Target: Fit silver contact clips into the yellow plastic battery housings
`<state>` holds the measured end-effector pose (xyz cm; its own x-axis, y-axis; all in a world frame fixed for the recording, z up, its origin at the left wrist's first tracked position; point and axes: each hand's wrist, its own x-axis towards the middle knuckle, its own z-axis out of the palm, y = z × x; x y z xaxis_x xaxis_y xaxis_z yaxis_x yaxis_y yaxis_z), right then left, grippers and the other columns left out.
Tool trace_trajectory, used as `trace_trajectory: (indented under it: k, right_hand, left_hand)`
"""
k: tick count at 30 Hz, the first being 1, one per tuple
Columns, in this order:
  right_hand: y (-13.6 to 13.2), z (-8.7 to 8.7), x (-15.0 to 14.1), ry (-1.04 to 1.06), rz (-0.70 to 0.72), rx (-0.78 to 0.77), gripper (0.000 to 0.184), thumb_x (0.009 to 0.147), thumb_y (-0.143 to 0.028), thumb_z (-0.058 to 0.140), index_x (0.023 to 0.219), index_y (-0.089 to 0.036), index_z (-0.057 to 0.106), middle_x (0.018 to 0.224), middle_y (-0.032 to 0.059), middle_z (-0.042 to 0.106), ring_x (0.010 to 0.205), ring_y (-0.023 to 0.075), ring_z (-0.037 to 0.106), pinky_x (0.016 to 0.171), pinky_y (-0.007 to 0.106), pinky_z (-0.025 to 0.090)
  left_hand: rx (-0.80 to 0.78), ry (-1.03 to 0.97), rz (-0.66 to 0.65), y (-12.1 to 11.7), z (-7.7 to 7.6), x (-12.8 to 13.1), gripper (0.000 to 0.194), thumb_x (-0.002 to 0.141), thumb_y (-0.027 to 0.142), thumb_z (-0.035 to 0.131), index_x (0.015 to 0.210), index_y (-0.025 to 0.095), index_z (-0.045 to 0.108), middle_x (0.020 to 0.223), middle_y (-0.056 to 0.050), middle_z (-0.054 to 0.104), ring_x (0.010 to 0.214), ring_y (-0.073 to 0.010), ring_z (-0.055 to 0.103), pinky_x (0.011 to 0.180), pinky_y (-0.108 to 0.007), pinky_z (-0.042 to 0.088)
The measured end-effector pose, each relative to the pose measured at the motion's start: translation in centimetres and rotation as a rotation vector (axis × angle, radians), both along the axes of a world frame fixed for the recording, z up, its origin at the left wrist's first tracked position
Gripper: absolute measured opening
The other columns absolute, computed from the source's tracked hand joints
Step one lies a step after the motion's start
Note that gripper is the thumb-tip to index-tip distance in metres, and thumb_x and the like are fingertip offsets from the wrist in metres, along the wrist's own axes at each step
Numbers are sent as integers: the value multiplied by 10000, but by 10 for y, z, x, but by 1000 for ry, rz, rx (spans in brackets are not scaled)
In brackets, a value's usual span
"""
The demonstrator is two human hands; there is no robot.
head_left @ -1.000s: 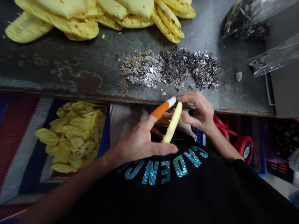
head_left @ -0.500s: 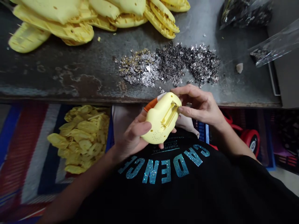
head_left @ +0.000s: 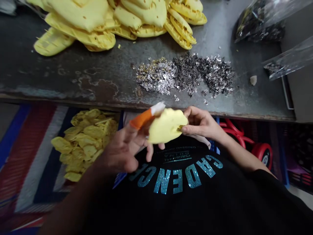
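Note:
A yellow plastic toy shell (head_left: 166, 127) is held above my lap, tilted so its battery recess is mostly turned out of sight. My right hand (head_left: 204, 123) pinches the shell's right end between thumb and fingers. At the other end, my left hand (head_left: 127, 147) has its fingers spread and its thumb off the shell; some fingertips are beside or behind the shell, and whether they touch it I cannot tell. One left finger wears an orange sleeve (head_left: 141, 118) with a white tip. Small metal contact pieces (head_left: 158, 75) lie in piles on the bench beyond my hands.
More yellow shells (head_left: 80, 16) are heaped at the back left of the metal bench (head_left: 61, 75). Below the bench edge, a container holds flat yellow parts (head_left: 90, 140). Clear plastic bags (head_left: 259, 26) with metal pieces stand at the right. Red round-ended items (head_left: 261, 151) sit low right.
My left thumb has come off the shell and those fingers have spread. The shell has turned, hiding most of its battery recess. My right hand keeps its pinch, slightly lower in view.

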<state>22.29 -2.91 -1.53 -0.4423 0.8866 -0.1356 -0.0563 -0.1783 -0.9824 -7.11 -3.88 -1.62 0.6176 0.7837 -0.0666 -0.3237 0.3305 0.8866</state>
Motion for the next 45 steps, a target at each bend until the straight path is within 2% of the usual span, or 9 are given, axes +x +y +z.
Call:
trace_trajectory:
  k: [4,7,10,13,17,20,26,38,45]
  right_hand:
    - [-4,-16,-28,230,120,-341,521,807,-551,988,960,-201,633,791,-27,766,648,100,736,526,174,529]
    - [-1,-18,-40,262,179,-360,492,831,-535,974,950,-197,637,768,-34,770,624,78,715,547,162,543]
    - [2,-12,-40,226,223,-325,464,863,-535,951,959,-197,647,787,-44,757,621,73,698,555,172,535]
    - [7,-1,-24,20,216,-33,401,954,-554,867,1050,-199,708,934,4,804,761,121,749,656,239,579]
    - [26,7,16,-725,-166,710,151,1086,-358,722,1109,-229,797,1071,54,812,1009,215,726,934,395,549]
    - [46,3,40,-1109,-312,929,145,1102,-303,666,1102,-267,806,1065,51,791,1050,266,670,955,451,470]
    - [56,-11,52,-1315,-211,951,171,1126,-362,623,1094,-291,776,1081,42,774,1060,276,597,947,448,388]
    - [53,-10,58,-1230,-261,816,195,1100,-375,636,1139,-270,796,1056,63,760,1088,301,602,964,461,404]
    - [62,-5,55,-1118,-232,883,125,1037,-339,675,1017,-274,780,978,47,763,1044,299,635,961,497,457]
  left_hand:
    - [58,-94,29,-2,3,6,733,877,93,859,1546,350,710,1191,-36,841,826,-145,765,640,-161,610]
    - [6,-161,104,4,5,20,844,898,161,865,1663,369,575,1493,-88,761,725,-103,748,495,-124,520]
    - [-17,-218,126,10,2,29,976,870,247,912,1731,352,466,1695,-144,617,1080,-248,828,665,-197,626]
    - [-24,-232,226,14,-4,31,815,883,307,915,1630,310,588,1592,-110,716,1321,-319,762,943,-332,678]
    - [-106,-202,353,15,-14,31,756,897,585,871,1531,221,675,1434,-106,806,1217,-291,791,961,-334,695]
    - [-191,-176,331,15,-20,33,817,900,689,802,1544,203,671,1436,-131,800,1200,-329,796,1008,-422,700]
    - [-291,-114,337,14,-20,40,857,848,667,867,1565,245,663,1436,-132,802,1191,-340,807,1021,-448,685]
    - [-360,-68,296,19,-13,60,982,806,718,881,1619,229,627,1347,-147,829,1227,-378,786,993,-489,695]
    - [-438,-261,188,18,-5,71,646,902,589,806,1405,187,768,1344,-122,843,1190,-320,810,1029,-427,691]
